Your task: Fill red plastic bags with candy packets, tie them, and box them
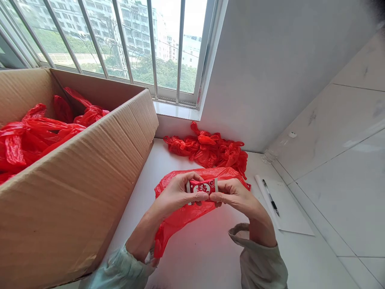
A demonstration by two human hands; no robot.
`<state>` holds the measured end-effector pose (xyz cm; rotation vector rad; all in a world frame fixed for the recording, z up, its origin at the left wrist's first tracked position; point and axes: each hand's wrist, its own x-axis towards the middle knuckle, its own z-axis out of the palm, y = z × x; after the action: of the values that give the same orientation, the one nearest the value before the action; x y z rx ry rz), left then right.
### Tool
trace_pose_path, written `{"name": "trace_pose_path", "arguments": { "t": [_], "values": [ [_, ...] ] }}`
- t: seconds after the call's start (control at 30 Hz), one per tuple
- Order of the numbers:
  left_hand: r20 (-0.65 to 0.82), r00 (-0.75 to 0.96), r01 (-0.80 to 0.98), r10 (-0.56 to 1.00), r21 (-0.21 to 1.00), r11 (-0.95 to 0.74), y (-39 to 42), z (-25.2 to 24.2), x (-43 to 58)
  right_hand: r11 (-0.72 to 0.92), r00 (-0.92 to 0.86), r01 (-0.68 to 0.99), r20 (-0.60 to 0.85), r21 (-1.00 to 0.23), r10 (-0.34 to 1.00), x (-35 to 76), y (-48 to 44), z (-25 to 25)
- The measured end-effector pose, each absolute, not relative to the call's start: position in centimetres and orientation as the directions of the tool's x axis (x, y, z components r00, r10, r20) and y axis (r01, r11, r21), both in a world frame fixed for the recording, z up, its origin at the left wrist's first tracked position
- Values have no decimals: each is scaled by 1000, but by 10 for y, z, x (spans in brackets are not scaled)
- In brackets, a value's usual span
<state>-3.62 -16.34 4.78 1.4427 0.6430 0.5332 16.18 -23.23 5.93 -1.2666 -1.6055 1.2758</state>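
Observation:
A small red wrapped candy (pixel 202 187) with crimped white ends and a white circle bearing a red character is held up level between my hands. My left hand (pixel 179 189) pinches its left end, thumb along the lower front edge. At the other end, my right hand (pixel 234 194) grips it between thumb and fingers. Just beneath both hands, a red plastic bag (pixel 177 222) lies spread on the white table (pixel 207 249). One corner of the bag reaches down by my left wrist. My hands hide the bag's middle, so its contents cannot be seen.
A large open cardboard box (pixel 90 176) with knotted red bags (pixel 33 132) inside stands on the left. More crumpled red bags (pixel 210 146) are heaped against the wall. To the right are a black pen (pixel 271 197), white paper (pixel 288 214) and a clear bottle (pixel 275 150). A barred window is behind.

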Motion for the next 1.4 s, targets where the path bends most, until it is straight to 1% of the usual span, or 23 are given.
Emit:
{"name": "trace_pose_path", "arguments": {
  "t": [0.17,0.33,0.57,0.77,0.93,1.07,1.2,1.4],
  "values": [
    [-58,764,69,642,998,9,-166,48,-38,-15,-193,248,-65,-969,979,165,-236,60],
    [-19,762,77,647,995,-62,-167,47,-37,16,-193,274,-38,-962,980,168,-238,60],
    [-39,787,70,616,997,-27,-165,43,-37,18,-188,275,-35,-961,981,166,-237,59],
    [-83,815,112,573,994,-15,-163,45,-39,42,-273,348,-58,-937,960,164,-238,61],
    [-72,797,179,600,977,-120,-165,49,-40,30,-238,437,-83,-899,968,164,-239,62],
    [-34,800,176,599,968,-180,-169,55,-38,48,-197,490,-57,-870,979,163,-237,59],
    [-22,781,210,625,951,-228,-170,53,-36,56,-193,504,-48,-862,980,159,-234,55],
    [-5,763,243,646,929,-279,-166,43,-33,-10,-160,494,-102,-870,982,155,-232,54]
  ]
}}
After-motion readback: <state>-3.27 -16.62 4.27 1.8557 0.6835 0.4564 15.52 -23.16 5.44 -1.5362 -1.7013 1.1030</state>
